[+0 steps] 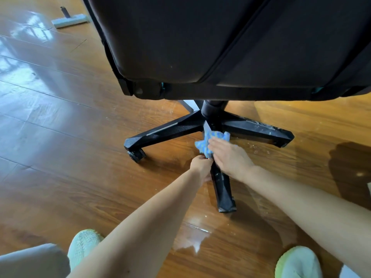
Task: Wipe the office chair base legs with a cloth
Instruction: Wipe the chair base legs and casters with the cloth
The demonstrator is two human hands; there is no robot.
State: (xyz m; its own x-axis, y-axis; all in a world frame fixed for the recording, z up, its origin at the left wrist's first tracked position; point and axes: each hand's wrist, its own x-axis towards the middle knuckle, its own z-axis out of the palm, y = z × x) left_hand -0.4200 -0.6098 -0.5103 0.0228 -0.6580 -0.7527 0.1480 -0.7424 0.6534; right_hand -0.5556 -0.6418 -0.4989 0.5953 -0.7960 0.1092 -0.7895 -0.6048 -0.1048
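Cloth (204, 145) is pressed down by the flat, straight-fingered right grip (228, 157), just out from the hub (212, 115); near leg (223, 189), clamped by left grip (200, 166), runs outward beneath.

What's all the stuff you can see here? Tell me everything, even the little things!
office chair: one, black, fills the top of the view
base legs: three clearly showing, black, spread over the floor from the centre column
caster wheel: one, black, under the left leg's end
cloth: one, blue and white, on the near leg by the hub
mop head: one, white, far top left
floor: brown wood, shiny wet patches
slippers: two, pale green, bottom edge
left hand: curled fingers pinch the cloth's lower end
right hand: flat on the cloth, fingers straight
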